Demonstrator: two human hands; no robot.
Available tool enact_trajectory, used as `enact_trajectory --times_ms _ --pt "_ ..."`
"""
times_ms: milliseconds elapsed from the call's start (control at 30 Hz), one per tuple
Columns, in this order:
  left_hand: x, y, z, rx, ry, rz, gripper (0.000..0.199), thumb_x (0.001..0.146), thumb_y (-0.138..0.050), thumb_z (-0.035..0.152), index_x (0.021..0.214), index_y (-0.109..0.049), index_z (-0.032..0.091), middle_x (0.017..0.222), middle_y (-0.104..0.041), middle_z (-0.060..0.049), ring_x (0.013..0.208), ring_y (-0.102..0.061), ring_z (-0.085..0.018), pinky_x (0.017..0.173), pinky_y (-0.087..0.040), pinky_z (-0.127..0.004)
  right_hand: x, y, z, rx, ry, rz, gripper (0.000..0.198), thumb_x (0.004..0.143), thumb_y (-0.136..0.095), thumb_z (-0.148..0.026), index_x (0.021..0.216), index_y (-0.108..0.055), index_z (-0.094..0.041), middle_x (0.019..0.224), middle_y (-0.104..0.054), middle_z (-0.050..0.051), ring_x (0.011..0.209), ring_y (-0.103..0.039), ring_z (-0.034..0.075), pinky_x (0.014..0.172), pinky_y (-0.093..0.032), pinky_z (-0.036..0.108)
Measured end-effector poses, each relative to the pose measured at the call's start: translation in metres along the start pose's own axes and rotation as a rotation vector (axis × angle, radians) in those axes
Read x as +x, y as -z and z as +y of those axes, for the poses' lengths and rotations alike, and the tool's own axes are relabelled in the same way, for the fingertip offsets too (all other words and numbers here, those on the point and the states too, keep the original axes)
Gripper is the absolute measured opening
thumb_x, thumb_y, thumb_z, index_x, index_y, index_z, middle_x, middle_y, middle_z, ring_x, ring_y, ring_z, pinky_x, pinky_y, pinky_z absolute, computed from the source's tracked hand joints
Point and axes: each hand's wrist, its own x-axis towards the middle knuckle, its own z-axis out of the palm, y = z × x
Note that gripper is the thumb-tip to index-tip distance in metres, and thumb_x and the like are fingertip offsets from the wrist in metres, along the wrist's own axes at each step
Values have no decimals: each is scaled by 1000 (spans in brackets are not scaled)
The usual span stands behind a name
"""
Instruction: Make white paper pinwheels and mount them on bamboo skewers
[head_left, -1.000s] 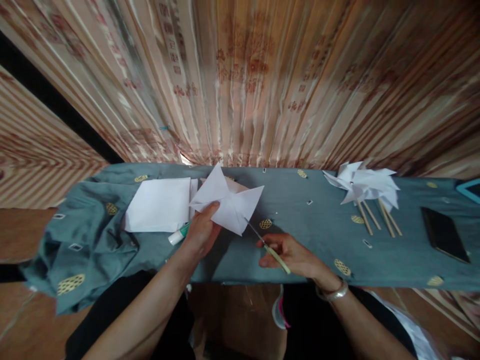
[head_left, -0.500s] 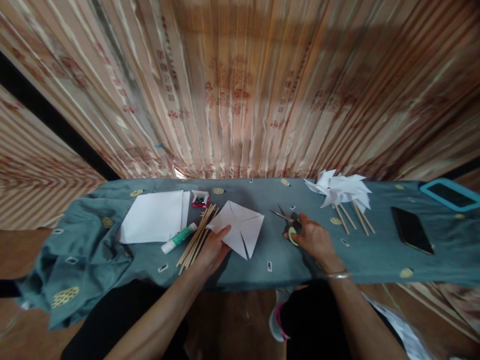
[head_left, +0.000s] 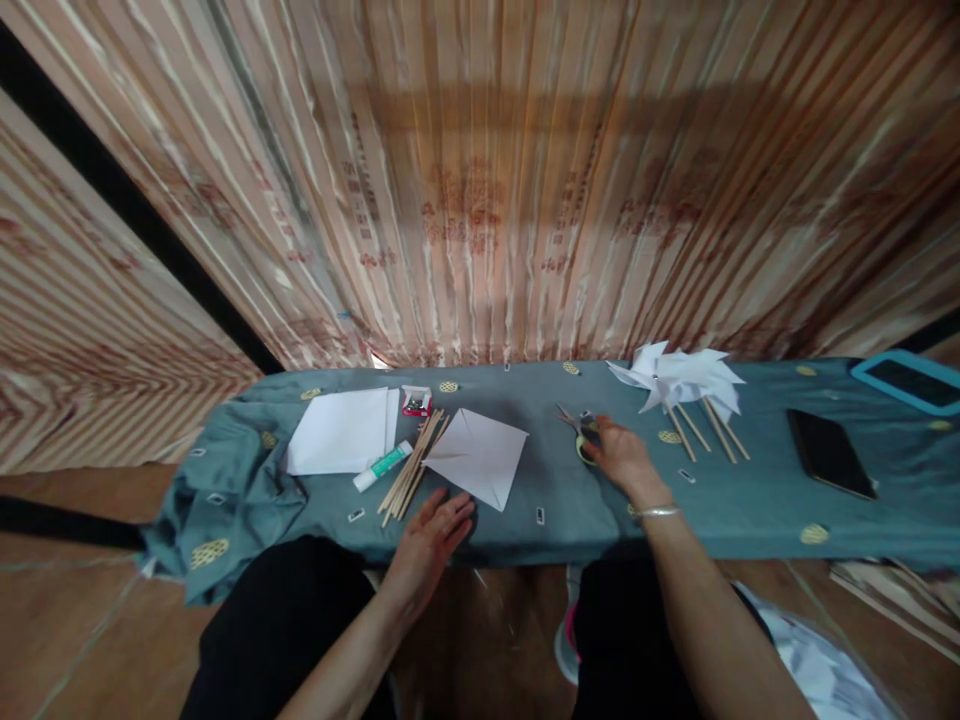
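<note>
Left hand [head_left: 431, 540] has withdrawn from the white paper square [head_left: 480, 455], now flat on grey-green cloth [head_left: 720, 520]; fingers loosely spread, empty. Right hand [head_left: 622, 458] touches yellow-green-handled metal scissors [head_left: 577, 426], grip indeterminable; blades point away, presumably for safety. Slim wooden sticks [head_left: 409, 468] lie bunched, seemingly for easy reach.

This looks like a home: a patterned, pleated curtain [head_left: 465, 250], printed fabric cover [head_left: 570, 525] and tiled floor [head_left: 67, 630].

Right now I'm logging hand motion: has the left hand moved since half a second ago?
Yes: the left hand has come off the paper, toward the near edge of the table.
</note>
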Motion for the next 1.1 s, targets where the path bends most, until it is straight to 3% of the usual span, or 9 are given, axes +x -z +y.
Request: enact_trajectory --times_ms 167,267,333,467,533,633,833,1100 --pt "-33 14 -20 266 -25 -108 47 70 -78 40 108 -65 16 105 -72 -14 98 -69 -29 97 -49 -45 -5 2 -3 12 50 62 21 88 -57 -22 100 -68 -8 92 -72 21 90 -70 30 78 -51 36" --pt "-36 13 -16 604 -243 -186 39 75 -71 43 105 -70 19 108 -72 -12 105 -66 -30 102 -45 -48 -12 8 -18 54 115 111 24 89 -50 -16 102 -68 -6 94 -72 22 92 -69 30 81 -53 39" --pt "-28 9 -7 862 -444 -260 32 83 -61 36 111 -70 22 122 -68 -12 119 -58 -29 110 -37 -48 -19 11 -37 103 225 144 30 92 -45 -15 113 -65 -8 109 -70 19 106 -65 27 91 -50 38" --pt "8 -1 11 1288 -740 -396 42 89 -46 20 130 -57 16 145 -49 -16 140 -37 -28 115 -28 -53 -32 4 -86 200 480 163 37 94 -39 -14 126 -59 -13 131 -61 13 123 -55 21 104 -46 35" --pt "28 -2 18 1476 -813 -438 43 88 -46 17 131 -54 16 146 -47 -17 143 -30 -28 115 -25 -56 -35 -7 -104 233 576 157 38 92 -44 -13 127 -58 -13 132 -61 15 124 -55 23 104 -46 40" --pt "52 2 23 1666 -817 -473 45 87 -54 20 132 -52 14 147 -44 -19 143 -27 -32 115 -24 -57 -35 -27 -116 253 577 140 40 92 -49 -21 131 -56 -10 134 -57 19 128 -52 29 104 -45 47" --pt "68 19 20 1724 -847 -534 52 86 -60 30 134 -50 14 149 -42 -19 143 -27 -34 115 -24 -55 -38 -53 -113 307 504 130 47 97 -41 -29 141 -44 -15 147 -44 18 140 -37 28 110 -36 53" --pt "68 19 14 1537 -863 -535 51 85 -60 29 133 -52 15 149 -41 -20 143 -26 -37 114 -20 -58 -39 -50 -115 264 480 102 47 97 -40 -30 140 -45 -12 147 -44 19 139 -37 27 111 -33 51"
